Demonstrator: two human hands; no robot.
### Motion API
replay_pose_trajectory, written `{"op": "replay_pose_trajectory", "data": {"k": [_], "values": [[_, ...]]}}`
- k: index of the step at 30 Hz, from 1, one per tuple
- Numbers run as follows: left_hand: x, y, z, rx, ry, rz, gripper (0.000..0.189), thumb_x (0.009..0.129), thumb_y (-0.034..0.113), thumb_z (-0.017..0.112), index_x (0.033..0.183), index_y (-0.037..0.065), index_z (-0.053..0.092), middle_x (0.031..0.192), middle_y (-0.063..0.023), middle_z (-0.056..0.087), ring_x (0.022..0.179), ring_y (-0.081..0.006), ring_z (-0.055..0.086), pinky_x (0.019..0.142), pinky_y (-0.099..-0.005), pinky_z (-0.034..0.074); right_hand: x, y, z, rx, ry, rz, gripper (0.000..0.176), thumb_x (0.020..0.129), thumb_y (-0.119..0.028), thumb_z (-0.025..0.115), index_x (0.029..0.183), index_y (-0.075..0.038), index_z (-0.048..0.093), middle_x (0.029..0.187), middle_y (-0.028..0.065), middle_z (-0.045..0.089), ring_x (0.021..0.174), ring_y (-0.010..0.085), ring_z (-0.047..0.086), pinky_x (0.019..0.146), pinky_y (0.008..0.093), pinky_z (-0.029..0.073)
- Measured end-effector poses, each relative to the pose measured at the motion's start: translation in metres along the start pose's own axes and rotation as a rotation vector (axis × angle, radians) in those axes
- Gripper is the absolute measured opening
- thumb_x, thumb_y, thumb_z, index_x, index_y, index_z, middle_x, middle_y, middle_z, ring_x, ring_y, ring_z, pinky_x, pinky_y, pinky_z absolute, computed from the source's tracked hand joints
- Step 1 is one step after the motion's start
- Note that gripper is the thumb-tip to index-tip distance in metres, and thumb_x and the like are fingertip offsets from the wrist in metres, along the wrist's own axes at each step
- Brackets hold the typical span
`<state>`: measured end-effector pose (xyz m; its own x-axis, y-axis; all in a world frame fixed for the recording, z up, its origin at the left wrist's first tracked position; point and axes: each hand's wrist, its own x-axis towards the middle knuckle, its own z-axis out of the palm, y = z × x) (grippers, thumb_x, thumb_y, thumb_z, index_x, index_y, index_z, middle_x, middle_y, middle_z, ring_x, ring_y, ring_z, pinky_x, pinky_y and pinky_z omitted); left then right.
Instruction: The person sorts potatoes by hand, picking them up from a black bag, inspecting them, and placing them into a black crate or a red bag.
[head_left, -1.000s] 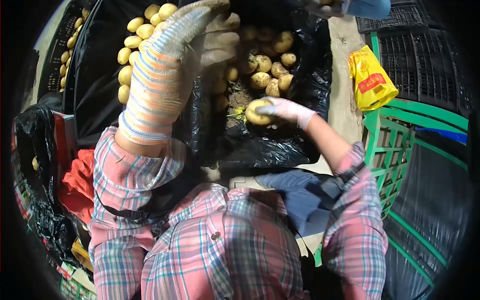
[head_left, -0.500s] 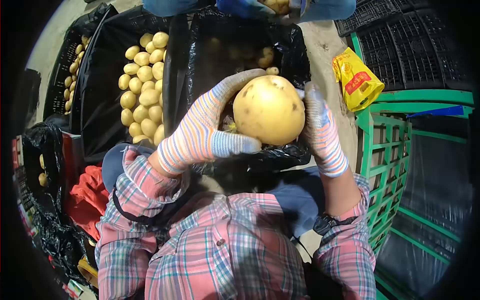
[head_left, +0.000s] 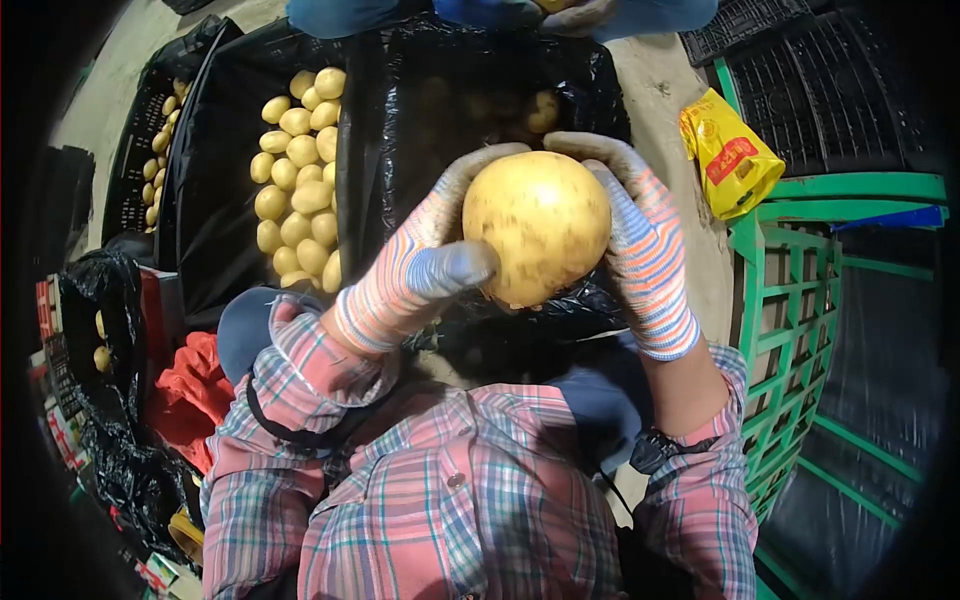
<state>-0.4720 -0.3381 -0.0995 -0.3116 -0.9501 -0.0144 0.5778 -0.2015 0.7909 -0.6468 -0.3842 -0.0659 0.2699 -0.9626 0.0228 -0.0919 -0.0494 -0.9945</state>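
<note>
A large yellow potato (head_left: 537, 228) with brown specks is held up close to the camera, between my two gloved hands. My left hand (head_left: 418, 262), in a striped knit glove, cups its left side, with the thumb across the front. On the other side my right hand (head_left: 642, 250), in a matching glove with dirty fingertips, wraps round its upper right. Below the potato is a crate lined with black plastic (head_left: 600, 90), where a few potatoes (head_left: 543, 112) lie in shadow.
Left of it, another black-lined crate (head_left: 215, 150) holds several clean potatoes (head_left: 297, 200). A yellow bag (head_left: 732, 155) lies to the right, near green metal racks (head_left: 790, 350) and black crates (head_left: 815, 90). Red cloth (head_left: 192, 390) is at lower left. Another person's gloved hand (head_left: 580, 15) shows at the top.
The potato has been turned, so a different, more speckled side faces me. My right hand has shifted onto its upper right, its fingers now curled over it. The view has moved slightly.
</note>
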Motion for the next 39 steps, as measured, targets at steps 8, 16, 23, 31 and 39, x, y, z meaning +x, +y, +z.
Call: {"op": "replay_pose_trajectory", "data": {"k": [8, 16, 23, 31, 39], "values": [[-0.008, -0.003, 0.002, -0.264, -0.046, -0.182, 0.088, 0.078, 0.065, 0.06, 0.135, 0.004, 0.033, 0.109, -0.0147, 0.061, 0.078, -0.0192, 0.067, 0.053, -0.0264, 0.057, -0.009, -0.011, 0.002, -0.095, -0.014, -0.154, 0.041, 0.097, -0.035, 0.046, 0.107, 0.001, 0.063, 0.096, 0.0123, 0.062, 0.09, 0.019, 0.059, 0.082, 0.03, 0.045], [-0.011, -0.001, 0.001, -0.378, 0.037, -0.357, 0.087, 0.08, 0.077, 0.041, 0.129, 0.006, 0.048, 0.099, -0.0151, 0.066, 0.076, -0.0254, 0.068, 0.057, -0.0327, 0.057, -0.01, -0.008, 0.009, -0.062, -0.065, -0.077, 0.035, 0.099, -0.026, 0.043, 0.107, 0.001, 0.063, 0.1, 0.0118, 0.063, 0.092, 0.0185, 0.061, 0.082, 0.0297, 0.047], [-0.011, -0.004, 0.011, -0.284, 0.063, -0.245, 0.086, 0.079, 0.063, 0.06, 0.138, 0.005, 0.036, 0.135, -0.0151, 0.046, 0.123, -0.0283, 0.048, 0.107, -0.0441, 0.036, -0.012, -0.013, 0.019, -0.527, -0.111, -0.438, 0.07, 0.063, -0.042, 0.076, 0.118, -0.003, 0.057, 0.107, 0.0163, 0.06, 0.103, 0.0342, 0.056, 0.093, 0.0411, 0.041], [-0.012, -0.011, 0.002, -0.236, 0.02, -0.306, 0.075, 0.083, 0.061, 0.056, 0.132, 0.007, 0.042, 0.11, -0.0079, 0.06, 0.091, -0.0132, 0.061, 0.063, -0.0231, 0.05, 0.003, 0.006, 0.019, -0.022, -0.137, -0.065, 0.039, 0.098, -0.028, 0.04, 0.101, 0.0, 0.066, 0.092, 0.0139, 0.066, 0.089, 0.0224, 0.063, 0.085, 0.0315, 0.047], [-0.01, 0.006, 0.01, -0.166, 0.008, -0.113, 0.095, 0.071, 0.045, 0.077, 0.141, 0.003, 0.028, 0.134, -0.0128, 0.042, 0.123, -0.0247, 0.045, 0.101, -0.0368, 0.041, -0.003, -0.002, 0.018, -0.36, -0.122, -0.404, 0.051, 0.088, -0.04, 0.056, 0.118, 0.001, 0.057, 0.114, 0.0195, 0.056, 0.107, 0.0334, 0.055, 0.095, 0.0383, 0.042]]}}
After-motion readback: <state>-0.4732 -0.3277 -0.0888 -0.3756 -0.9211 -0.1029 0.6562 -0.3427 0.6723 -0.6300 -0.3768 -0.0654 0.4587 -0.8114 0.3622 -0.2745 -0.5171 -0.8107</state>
